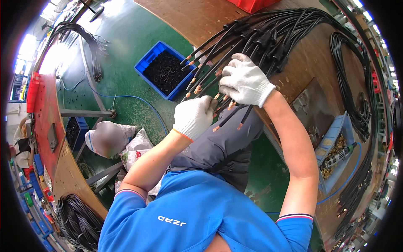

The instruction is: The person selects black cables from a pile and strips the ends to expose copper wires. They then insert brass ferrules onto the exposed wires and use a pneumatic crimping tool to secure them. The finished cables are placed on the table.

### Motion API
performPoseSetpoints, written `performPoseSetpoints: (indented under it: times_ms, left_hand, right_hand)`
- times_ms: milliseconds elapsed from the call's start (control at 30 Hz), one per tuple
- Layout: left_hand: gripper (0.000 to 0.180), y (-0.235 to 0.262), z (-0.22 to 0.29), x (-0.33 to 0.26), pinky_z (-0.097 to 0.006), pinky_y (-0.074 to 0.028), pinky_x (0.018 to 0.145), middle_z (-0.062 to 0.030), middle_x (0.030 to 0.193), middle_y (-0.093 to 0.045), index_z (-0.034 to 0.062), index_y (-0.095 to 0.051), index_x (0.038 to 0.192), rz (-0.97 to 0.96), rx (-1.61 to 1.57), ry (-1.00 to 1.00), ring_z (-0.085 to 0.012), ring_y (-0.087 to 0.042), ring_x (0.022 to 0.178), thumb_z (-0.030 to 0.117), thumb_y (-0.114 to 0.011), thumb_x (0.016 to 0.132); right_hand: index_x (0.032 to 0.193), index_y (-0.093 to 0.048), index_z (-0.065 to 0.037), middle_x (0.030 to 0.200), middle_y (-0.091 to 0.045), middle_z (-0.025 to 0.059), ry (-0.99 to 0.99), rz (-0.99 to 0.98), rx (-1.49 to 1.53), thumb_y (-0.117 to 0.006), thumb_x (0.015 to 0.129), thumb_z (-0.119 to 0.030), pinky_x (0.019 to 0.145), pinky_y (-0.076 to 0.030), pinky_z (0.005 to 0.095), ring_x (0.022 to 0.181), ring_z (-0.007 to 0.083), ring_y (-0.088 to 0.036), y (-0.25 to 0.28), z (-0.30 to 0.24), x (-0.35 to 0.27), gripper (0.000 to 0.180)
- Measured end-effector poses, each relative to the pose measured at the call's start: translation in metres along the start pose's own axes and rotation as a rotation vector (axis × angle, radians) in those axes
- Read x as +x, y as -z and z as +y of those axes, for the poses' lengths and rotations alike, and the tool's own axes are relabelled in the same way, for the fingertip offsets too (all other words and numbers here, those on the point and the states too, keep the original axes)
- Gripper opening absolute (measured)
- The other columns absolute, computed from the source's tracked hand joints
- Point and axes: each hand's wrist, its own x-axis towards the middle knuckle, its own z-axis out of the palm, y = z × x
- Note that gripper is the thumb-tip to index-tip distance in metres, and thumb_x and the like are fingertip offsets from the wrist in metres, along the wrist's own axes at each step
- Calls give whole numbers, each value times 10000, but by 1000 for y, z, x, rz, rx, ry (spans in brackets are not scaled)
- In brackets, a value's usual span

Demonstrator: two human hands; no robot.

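Observation:
A bundle of black cables [294,23] lies over the wooden table's edge, its ends pointing down toward my lap. Bare copper [198,89] shows at several of the cable tips. My right hand [245,82], in a white knitted glove, curls its fingers round some of the cables close to their ends. Lower and to the left, my left hand [193,116] wears a matching glove with an orange cuff edge. Its fingers are pinched together on a cable end, whose tip is mostly hidden by the glove. Other cable ends [224,122] hang loose below the right hand.
On the floor beyond my left hand, a blue crate [145,75] holds small black pieces. At right, a light blue bin [329,147] holds brass-coloured parts and a pneumatic tool [338,157]. More coiled cables [348,84] lie on the table. White sacks [140,147] stand at left.

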Motion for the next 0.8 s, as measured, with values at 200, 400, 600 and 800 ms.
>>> performPoseSetpoints:
  times_ms: [200, 400, 600, 800]
  left_hand:
    - [327, 6, -52, -37, -415, -501, 604, -189, 775, -695, 23, -762, 969, -160, -503, 205, -288, -656, 607, 303, -603, 1022]
    - [307, -15, -123, -72, -285, -380, 495, -47, 729, -564, 70, -585, 876, -265, -1495, 495, -148, -496, 542, 340, -654, 1005]
    - [268, -15, -111, -52, -216, -437, 497, -59, 843, -660, 17, -619, 1122, -248, -1586, 507, -96, -586, 607, 235, -701, 991]
    - [368, -1, -89, -42, -218, -395, 485, -15, 797, -610, 32, -636, 1119, -337, -1554, 397, -77, -548, 599, 392, -663, 1053]
  right_hand:
    - [798, -773, -142, 942, -744, 35, -25, 9, 21, -781, 820, -327, 1092, -478, 463, 969, 255, -703, -2, 0, -2, 186]
    - [1056, -801, -222, 906, -720, 18, -127, 21, 24, -802, 853, -395, 1048, -490, 424, 916, 239, -704, -6, 1, 3, 267]
    - [1055, -813, -257, 900, -716, 1, -102, -62, -51, -784, 864, -415, 1040, -462, 407, 906, 221, -697, -8, 1, 4, 250]
    - [1032, -815, -260, 925, -720, -4, -102, -55, -47, -795, 858, -408, 1042, -460, 425, 925, 220, -693, -7, -1, 6, 229]
